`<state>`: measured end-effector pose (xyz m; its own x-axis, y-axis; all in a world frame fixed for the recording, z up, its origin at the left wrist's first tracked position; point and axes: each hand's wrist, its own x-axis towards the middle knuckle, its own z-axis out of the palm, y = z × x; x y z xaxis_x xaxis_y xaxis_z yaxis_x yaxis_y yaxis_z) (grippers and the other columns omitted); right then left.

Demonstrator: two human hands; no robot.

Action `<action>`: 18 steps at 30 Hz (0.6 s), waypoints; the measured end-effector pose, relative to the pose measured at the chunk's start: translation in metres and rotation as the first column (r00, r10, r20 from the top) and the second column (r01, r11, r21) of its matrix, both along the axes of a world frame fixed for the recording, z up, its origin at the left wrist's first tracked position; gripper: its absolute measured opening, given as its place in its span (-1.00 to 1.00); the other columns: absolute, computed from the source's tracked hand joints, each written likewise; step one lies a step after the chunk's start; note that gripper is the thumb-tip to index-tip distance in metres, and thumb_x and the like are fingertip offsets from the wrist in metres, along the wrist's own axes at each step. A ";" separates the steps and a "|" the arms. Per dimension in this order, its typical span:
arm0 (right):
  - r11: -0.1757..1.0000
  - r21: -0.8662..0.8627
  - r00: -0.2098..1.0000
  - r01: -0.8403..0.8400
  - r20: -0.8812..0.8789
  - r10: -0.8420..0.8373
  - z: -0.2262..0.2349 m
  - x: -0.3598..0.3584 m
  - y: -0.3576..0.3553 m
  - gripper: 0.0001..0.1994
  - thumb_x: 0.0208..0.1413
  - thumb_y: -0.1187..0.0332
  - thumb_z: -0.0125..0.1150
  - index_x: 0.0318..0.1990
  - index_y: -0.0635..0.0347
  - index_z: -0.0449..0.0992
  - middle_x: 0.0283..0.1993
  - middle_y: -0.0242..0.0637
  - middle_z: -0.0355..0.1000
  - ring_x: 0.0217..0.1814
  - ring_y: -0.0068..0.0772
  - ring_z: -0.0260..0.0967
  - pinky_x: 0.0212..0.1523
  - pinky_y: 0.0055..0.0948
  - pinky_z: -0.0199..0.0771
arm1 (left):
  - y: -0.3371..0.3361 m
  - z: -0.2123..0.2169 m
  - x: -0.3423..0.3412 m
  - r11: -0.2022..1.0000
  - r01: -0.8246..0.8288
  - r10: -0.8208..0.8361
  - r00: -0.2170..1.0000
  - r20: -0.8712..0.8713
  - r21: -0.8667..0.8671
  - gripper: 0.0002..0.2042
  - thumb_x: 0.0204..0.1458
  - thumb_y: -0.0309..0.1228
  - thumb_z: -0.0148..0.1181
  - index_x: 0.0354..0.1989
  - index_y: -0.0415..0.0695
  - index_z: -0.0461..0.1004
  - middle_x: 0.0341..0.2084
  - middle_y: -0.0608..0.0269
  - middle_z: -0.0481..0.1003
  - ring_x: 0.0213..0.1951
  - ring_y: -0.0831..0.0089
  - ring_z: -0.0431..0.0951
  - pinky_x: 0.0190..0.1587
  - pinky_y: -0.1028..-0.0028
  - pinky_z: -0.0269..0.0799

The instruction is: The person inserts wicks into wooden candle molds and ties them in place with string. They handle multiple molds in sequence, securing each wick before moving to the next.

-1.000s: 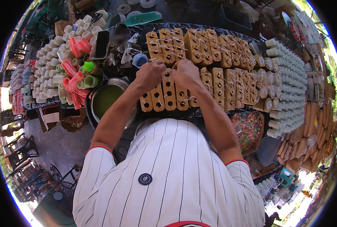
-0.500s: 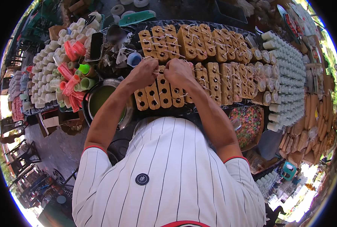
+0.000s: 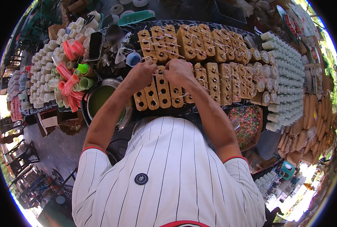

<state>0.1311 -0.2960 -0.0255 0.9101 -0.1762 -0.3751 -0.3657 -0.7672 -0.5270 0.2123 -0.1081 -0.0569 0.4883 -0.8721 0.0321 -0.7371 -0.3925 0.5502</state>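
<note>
Over the near row of tan blocks with round holes (image 3: 163,90), my two hands work close together. My left hand (image 3: 141,73) is closed, thumb and fingers pinched on thin white string (image 3: 149,59). Just to its right, my right hand (image 3: 179,72) is likewise pinched, with pale strands at its fingertips. The hands are a small gap apart, above the far end of a block. Pieces of the same string lie across many blocks in the far row (image 3: 159,41). My fingers partly hide the string between them.
Left of the blocks stand a pot of green liquid (image 3: 100,99), a blue cup (image 3: 133,59) and many whitish cups with red and green ones (image 3: 49,75). At right are rows of white cylinders (image 3: 289,79), a box of colourful bits (image 3: 246,125) and tan rolls (image 3: 316,113).
My left hand has shifted slightly down and left, widening the gap to my right hand a little. My right hand stays nearly in place, still pinched.
</note>
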 end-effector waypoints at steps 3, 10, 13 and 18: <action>1.000 -0.015 0.999 -0.006 -0.038 0.006 -0.007 0.001 -0.002 -0.71 0.10 0.26 0.22 -0.16 0.20 0.76 -0.12 0.10 0.66 0.05 0.09 0.61 0.16 -0.12 0.55 | -0.001 0.000 -0.003 0.999 -0.026 0.025 0.999 0.030 0.032 -0.79 -0.03 -0.68 0.18 -0.19 -0.27 0.50 -0.24 -0.07 0.53 -0.13 -0.15 0.58 -0.05 0.03 0.51; 0.999 0.022 0.999 -0.035 -0.012 0.035 -0.007 0.004 0.003 -0.73 0.02 0.35 0.27 -0.22 0.39 0.72 -0.08 0.15 0.66 0.07 0.13 0.62 0.13 -0.09 0.59 | -0.003 -0.011 0.006 0.998 -0.052 0.049 0.995 -0.086 -0.039 -0.87 0.11 -0.57 0.16 -0.19 -0.32 0.54 -0.24 -0.14 0.56 -0.12 -0.19 0.56 -0.03 0.00 0.48; 0.999 0.012 0.999 -0.053 -0.013 0.053 -0.005 0.006 0.005 -0.72 0.01 0.34 0.30 -0.23 0.40 0.72 -0.08 0.15 0.66 0.09 0.12 0.62 0.14 -0.09 0.59 | -0.006 -0.002 0.008 0.996 -0.085 0.085 0.977 -0.194 0.004 -0.84 0.14 -0.53 0.16 -0.20 -0.35 0.57 -0.24 -0.20 0.58 -0.09 -0.22 0.56 -0.03 0.02 0.47; 0.999 0.033 0.997 -0.028 -0.075 0.030 -0.003 0.008 0.001 -0.71 0.00 0.32 0.33 -0.22 0.40 0.71 -0.08 0.14 0.66 0.10 0.11 0.62 0.13 -0.08 0.60 | -0.007 0.003 0.009 0.995 -0.097 0.087 0.970 -0.227 -0.034 -0.84 0.14 -0.53 0.16 -0.20 -0.37 0.57 -0.24 -0.23 0.59 -0.09 -0.24 0.56 -0.04 0.05 0.48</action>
<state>0.1394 -0.2949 -0.0285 0.8834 -0.1366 -0.4483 -0.3832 -0.7612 -0.5232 0.2208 -0.1155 -0.0541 0.5654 -0.8233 -0.0498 -0.5546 -0.4242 0.7159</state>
